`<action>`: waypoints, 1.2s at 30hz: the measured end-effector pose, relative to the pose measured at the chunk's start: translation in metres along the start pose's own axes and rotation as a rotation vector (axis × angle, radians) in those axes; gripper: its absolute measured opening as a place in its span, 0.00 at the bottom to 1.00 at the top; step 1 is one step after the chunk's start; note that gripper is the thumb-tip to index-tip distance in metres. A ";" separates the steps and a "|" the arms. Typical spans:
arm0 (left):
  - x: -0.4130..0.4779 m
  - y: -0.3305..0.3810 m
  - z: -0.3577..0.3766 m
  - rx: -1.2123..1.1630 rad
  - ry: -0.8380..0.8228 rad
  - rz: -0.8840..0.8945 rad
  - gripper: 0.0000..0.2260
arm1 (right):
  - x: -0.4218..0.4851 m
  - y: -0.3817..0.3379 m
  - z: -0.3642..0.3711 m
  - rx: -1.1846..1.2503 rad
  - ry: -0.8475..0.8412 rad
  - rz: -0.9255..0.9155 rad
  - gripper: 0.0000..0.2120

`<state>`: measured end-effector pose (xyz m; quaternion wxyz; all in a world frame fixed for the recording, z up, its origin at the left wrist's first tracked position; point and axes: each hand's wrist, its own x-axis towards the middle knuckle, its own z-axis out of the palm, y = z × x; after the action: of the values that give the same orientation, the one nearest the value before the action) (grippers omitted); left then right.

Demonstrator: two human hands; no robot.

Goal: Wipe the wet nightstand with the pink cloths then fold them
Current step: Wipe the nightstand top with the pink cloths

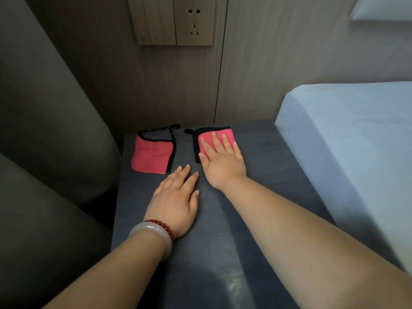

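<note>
Two pink cloths, black-edged, folded small, sit centre frame at the back of the counter (274,163). The left cloth (152,156) lies free, its black strap trailing at top. The right cloth (227,131) is under the right hand (223,161), fingers flat, spread, pressing. The left hand (176,199) lies flat on bare counter, holding nothing. Sheen at lower centre, possibly wet.

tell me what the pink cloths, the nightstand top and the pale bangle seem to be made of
Left pink cloth and right pink cloth: soft, creased matte fabric, maybe microfibre, with black edging.
Nightstand top: hard, smooth dark surface, perhaps laminate or lacquered board; the glossy streak near the front may be wetness.
Pale bangle: smooth and milky, likely jade-like stone or glass.
</note>
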<state>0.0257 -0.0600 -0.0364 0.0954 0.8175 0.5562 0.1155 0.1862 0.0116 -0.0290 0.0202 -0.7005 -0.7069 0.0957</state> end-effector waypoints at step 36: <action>0.018 0.011 -0.002 -0.022 -0.029 -0.039 0.27 | 0.046 0.109 -0.031 -0.039 -0.060 0.408 0.26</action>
<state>0.0406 -0.0475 -0.0297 0.1149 0.8071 0.5691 0.1079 0.2975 0.0605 -0.0211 -0.0342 -0.8263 -0.5523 0.1049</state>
